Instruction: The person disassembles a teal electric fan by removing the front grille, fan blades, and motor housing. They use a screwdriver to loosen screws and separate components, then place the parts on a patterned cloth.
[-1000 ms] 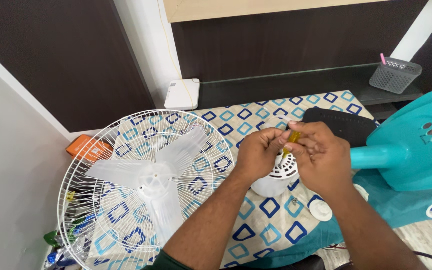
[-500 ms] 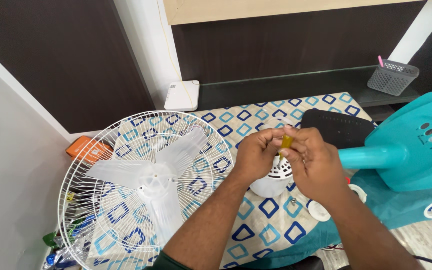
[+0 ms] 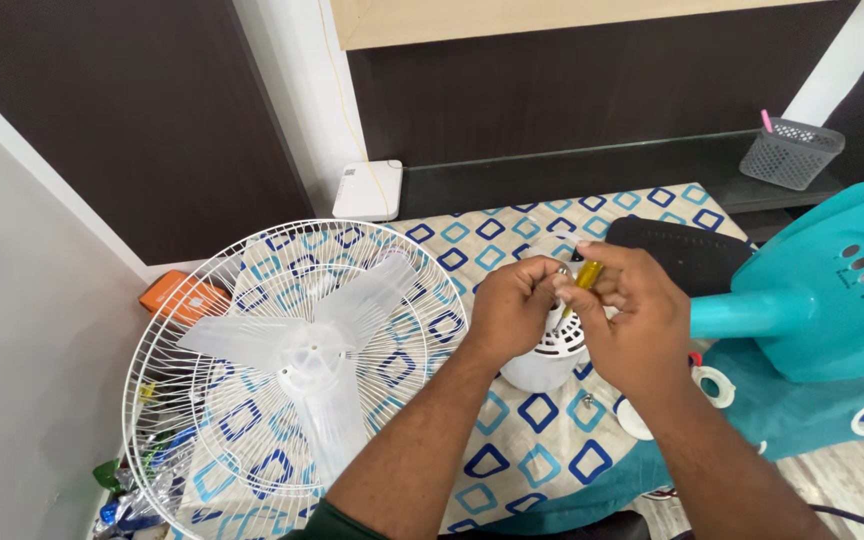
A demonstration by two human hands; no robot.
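**Both hands on the screwdriver over the fan motor**

My right hand [image 3: 627, 315] is curled around a small screwdriver with a yellow handle [image 3: 588, 273], fingers closed on it so only the top of the handle shows between them. My left hand [image 3: 512, 308] is up against it, fingertips pinched together at the same spot; I cannot tell whether they grip the screwdriver's shaft or something tiny beside it. Both hands hover right above the white motor housing [image 3: 552, 357], which sits on the patterned cloth [image 3: 512, 450] with blue and teal diamonds.

To my left, the white wire guard [image 3: 252, 290] lies flat on the cloth with the clear three-blade fan blade [image 3: 302, 350] resting inside it. To my right is the teal fan base [image 3: 832, 290], its neck pointing toward my hands. A white round cap [image 3: 635, 420] lies on the cloth just below my right wrist, and a small screw [image 3: 585, 402] sits near the housing.
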